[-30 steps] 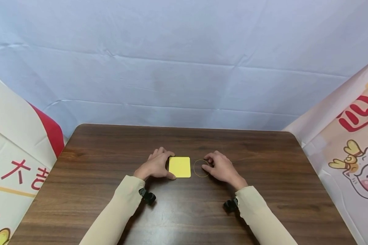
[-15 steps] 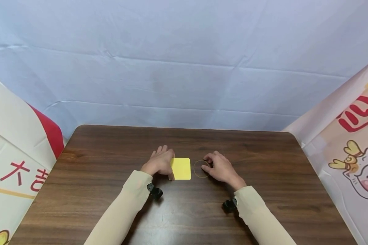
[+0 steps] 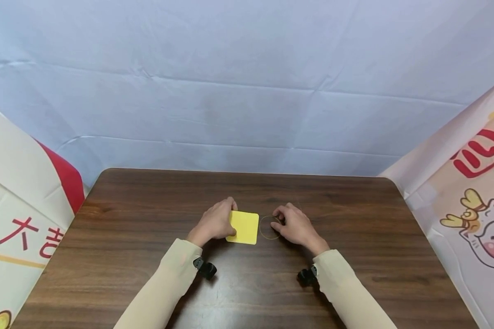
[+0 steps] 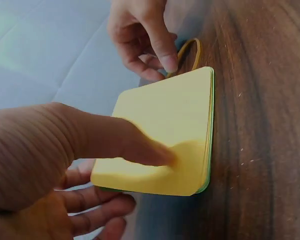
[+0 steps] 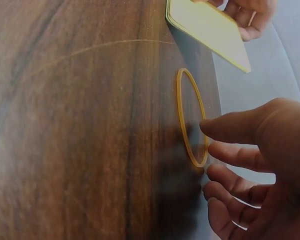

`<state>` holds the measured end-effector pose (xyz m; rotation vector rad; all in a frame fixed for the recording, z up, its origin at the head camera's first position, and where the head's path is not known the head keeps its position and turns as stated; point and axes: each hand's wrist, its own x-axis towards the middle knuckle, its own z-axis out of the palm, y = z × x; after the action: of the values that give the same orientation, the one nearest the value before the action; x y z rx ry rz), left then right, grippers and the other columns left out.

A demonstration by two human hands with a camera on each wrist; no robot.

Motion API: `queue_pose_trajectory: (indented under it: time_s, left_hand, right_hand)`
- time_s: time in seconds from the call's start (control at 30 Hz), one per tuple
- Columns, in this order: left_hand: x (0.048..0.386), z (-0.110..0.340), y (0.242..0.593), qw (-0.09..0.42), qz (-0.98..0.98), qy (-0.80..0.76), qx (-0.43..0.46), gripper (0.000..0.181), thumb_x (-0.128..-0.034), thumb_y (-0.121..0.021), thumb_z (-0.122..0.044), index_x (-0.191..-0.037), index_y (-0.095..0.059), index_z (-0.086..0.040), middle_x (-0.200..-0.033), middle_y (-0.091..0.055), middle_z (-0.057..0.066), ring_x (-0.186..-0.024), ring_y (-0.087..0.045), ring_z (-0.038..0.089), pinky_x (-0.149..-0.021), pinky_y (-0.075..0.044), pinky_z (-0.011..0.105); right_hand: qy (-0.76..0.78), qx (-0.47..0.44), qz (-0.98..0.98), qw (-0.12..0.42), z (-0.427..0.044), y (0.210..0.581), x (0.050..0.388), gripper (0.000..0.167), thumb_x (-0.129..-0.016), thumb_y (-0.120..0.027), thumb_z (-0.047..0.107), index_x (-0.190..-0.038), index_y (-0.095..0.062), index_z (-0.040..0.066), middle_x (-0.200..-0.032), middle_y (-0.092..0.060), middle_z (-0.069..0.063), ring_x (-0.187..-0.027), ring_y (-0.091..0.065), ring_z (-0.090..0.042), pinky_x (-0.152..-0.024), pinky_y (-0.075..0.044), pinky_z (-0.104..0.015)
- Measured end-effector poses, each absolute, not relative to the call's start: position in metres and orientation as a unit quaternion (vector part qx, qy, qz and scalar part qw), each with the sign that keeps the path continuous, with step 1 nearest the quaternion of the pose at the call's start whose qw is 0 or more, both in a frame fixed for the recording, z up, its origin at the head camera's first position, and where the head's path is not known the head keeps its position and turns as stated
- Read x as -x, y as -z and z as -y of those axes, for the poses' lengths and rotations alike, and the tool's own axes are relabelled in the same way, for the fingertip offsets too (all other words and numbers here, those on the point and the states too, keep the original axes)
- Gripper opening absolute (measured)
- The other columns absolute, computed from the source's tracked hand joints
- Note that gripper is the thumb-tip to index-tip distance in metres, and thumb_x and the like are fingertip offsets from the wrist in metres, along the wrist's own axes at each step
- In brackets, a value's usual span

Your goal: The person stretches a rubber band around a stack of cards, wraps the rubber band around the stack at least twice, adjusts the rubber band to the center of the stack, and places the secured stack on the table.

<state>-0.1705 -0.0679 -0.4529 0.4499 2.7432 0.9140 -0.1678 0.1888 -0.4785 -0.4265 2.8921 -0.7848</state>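
A thin stack of yellow square cards [image 3: 245, 227] with rounded corners and a green lower edge is gripped by my left hand [image 3: 215, 220]. In the left wrist view the thumb [image 4: 140, 147] presses on the top card [image 4: 155, 110], and the other fingers are partly hidden beneath. The stack is tilted and raised off the table. To its right, a yellow rubber band [image 5: 182, 112] lies in a loop on the wood. My right hand [image 3: 297, 225] rests beside it, the thumb [image 5: 230, 125] at the band's edge and a gap between thumb and fingers.
A dark wooden table [image 3: 247, 292] spans the view. A pale cloth [image 3: 247, 91] hangs behind it, and printed cloths [image 3: 477, 219] hang at both sides. Black wrist cameras [image 3: 206, 268] sit on both forearms.
My left hand has moved in over the left edge of the cards, closed on them, and tilted and raised the stack slightly. The right hand and the rubber band have stayed nearly still.
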Motion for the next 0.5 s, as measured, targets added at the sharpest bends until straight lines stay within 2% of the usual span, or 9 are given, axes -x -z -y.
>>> queue_pose_trajectory:
  time_s: [0.17, 0.37, 0.5]
  left_hand:
    - [0.165, 0.071, 0.456, 0.051, -0.921, -0.354, -0.153, 0.047, -0.0697, -0.082, 0.008, -0.104, -0.056, -0.010, -0.092, -0.056, 0.003, -0.079, -0.053, 0.022, -0.067, -0.046, 0.036]
    - [0.159, 0.071, 0.457, -0.020, -0.922, -0.347, -0.171, 0.042, -0.0717, -0.080, 0.007, -0.101, -0.057, -0.012, -0.092, -0.058, 0.001, -0.078, -0.053, 0.020, -0.071, -0.047, 0.038]
    - [0.155, 0.072, 0.458, -0.045, -0.920, -0.338, -0.191, 0.039, -0.0722, -0.080, 0.007, -0.098, -0.056, -0.012, -0.088, -0.058, 0.001, -0.076, -0.051, 0.019, -0.070, -0.046, 0.038]
  right_hand:
    - [0.259, 0.138, -0.955, 0.051, -0.188, 0.480, 0.169, 0.016, -0.093, -0.076, 0.017, -0.105, -0.069, 0.008, -0.092, -0.056, -0.004, -0.076, -0.050, -0.018, -0.071, -0.043, -0.039]
    - [0.271, 0.124, -0.953, 0.058, -0.187, 0.481, 0.171, 0.004, -0.096, -0.071, 0.012, -0.096, -0.068, 0.010, -0.086, -0.054, -0.002, -0.072, -0.049, -0.018, -0.072, -0.041, -0.039]
    - [0.272, 0.111, -0.953, 0.070, -0.186, 0.481, 0.172, 0.009, -0.097, -0.068, 0.011, -0.088, -0.065, 0.012, -0.085, -0.053, -0.002, -0.071, -0.049, -0.018, -0.072, -0.041, -0.039]
